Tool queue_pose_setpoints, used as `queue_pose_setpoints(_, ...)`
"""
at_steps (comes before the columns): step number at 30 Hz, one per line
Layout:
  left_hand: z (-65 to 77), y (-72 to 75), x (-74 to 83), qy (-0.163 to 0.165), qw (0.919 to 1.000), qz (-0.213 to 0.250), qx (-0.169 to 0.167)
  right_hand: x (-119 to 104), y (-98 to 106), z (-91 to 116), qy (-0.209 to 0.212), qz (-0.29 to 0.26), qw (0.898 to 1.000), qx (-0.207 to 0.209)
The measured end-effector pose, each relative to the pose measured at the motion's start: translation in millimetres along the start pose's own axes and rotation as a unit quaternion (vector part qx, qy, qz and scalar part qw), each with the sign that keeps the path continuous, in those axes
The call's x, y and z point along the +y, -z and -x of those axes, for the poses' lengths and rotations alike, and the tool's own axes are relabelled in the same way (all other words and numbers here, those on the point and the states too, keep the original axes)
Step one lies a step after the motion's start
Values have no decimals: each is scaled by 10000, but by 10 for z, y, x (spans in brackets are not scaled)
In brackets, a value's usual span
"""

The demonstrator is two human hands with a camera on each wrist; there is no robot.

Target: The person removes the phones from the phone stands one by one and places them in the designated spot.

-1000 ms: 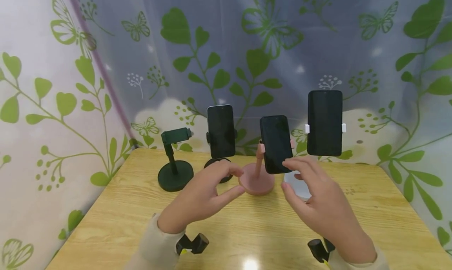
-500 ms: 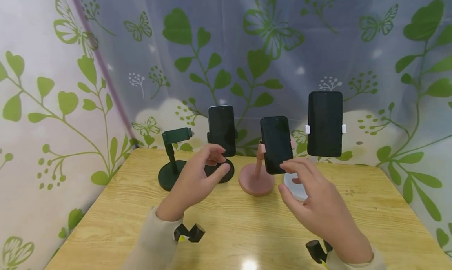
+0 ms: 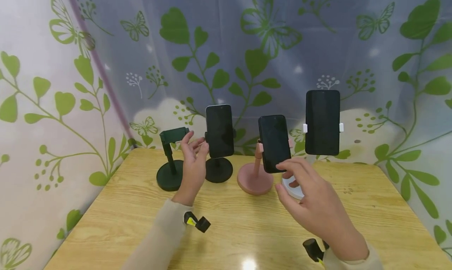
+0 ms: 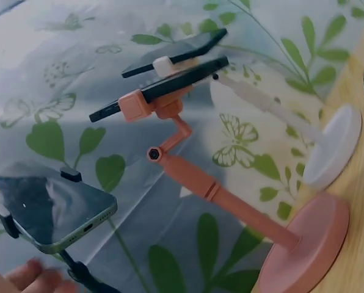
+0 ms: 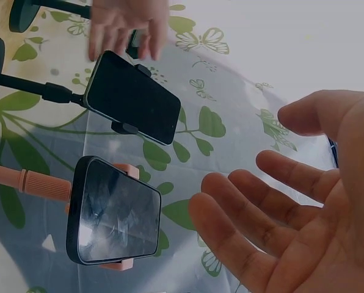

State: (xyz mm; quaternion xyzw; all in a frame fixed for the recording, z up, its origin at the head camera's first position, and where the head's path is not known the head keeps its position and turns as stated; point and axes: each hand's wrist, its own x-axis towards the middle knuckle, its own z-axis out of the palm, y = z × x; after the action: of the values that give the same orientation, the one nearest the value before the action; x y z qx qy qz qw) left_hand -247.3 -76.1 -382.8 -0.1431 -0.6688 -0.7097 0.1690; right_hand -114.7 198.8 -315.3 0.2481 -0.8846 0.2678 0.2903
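My left hand (image 3: 193,164) is raised between the dark green phone stand (image 3: 170,176) and the phone (image 3: 219,131) in the black stand (image 3: 219,170). Its fingers are loosely bent, with the thumb near that phone's left edge; I cannot tell whether it touches. Only blurred fingertips (image 4: 38,278) show below that phone in the left wrist view. My right hand (image 3: 315,203) hovers before the phone (image 3: 274,143) clipped in the pink stand (image 3: 255,179). In the right wrist view its relaxed fingers (image 5: 249,226) stand apart from that phone and hold nothing.
At the right a larger phone (image 3: 322,123) sits in a white stand (image 3: 293,188), partly behind my right hand. All stands are on a wooden table (image 3: 240,227), close to a leaf-patterned curtain (image 3: 219,46). The green stand's clip (image 3: 174,135) carries no phone.
My left hand has moved left and away from me, from beside the pink stand to between the green and black stands. The right hand has barely shifted. The phones have stayed put.
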Motion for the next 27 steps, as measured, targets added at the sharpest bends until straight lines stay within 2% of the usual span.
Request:
queue_pose_setpoints(3,-12,-5,-40,386,9990,96,-226,-4,6,0,-24,-9,10000,-10)
queue_pose_setpoints(7,-19,-11,-35,594,9966,366,-443,-3,11,1,-11,12,10000,0)
queue_pose_setpoints(11,-19,-8,-23,805,9884,811,-996,-3,10,6,-24,24,10000,-42)
queue_pose_setpoints(14,-17,-9,-5,999,9830,884,-1263,-3,11,8,-52,12,10000,-82)
queue_pose_setpoints(19,-20,-1,2,1240,9833,828,-1042,-1,14,8,-52,-1,10000,-69)
queue_pose_setpoints(21,-23,4,-5,1131,9870,782,-835,-2,16,9,-56,-6,10000,-81)
queue_pose_setpoints(27,-5,49,-28,482,9974,510,-181,-11,26,10,3,-63,9998,-174)
